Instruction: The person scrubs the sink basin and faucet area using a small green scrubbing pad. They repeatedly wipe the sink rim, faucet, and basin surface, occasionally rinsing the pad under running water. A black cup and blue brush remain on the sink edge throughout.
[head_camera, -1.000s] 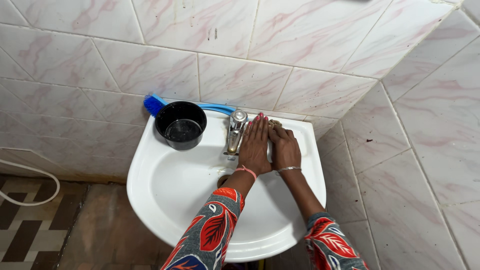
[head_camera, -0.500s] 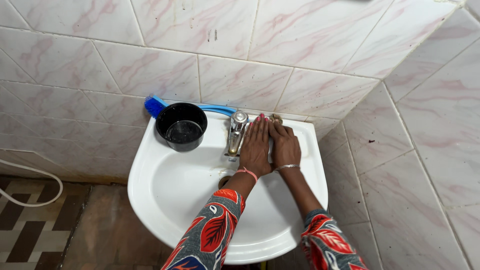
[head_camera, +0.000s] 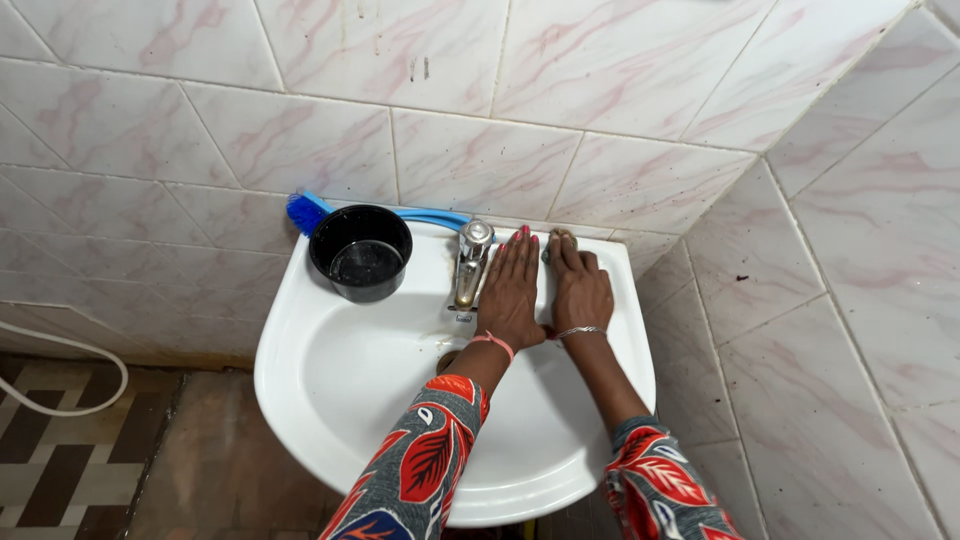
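resting flat, fingers open | left hand (head_camera: 510, 295) beside tap (head_camera: 470, 262) | right hand (head_camera: 581, 292) on sink (head_camera: 330, 390) ledge

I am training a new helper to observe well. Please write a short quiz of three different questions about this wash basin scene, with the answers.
1. True or false: the black pot stands to the right of the tap.
2. Multiple choice: where does the blue brush lie? A) in the bowl of the sink B) on the back rim of the sink, against the wall tiles C) on the floor
3. Short answer: which hand lies flat beside the tap?

Key
1. False: the pot stands to the left of it.
2. B
3. The left hand; the right hand rests next to it, on the back ledge.
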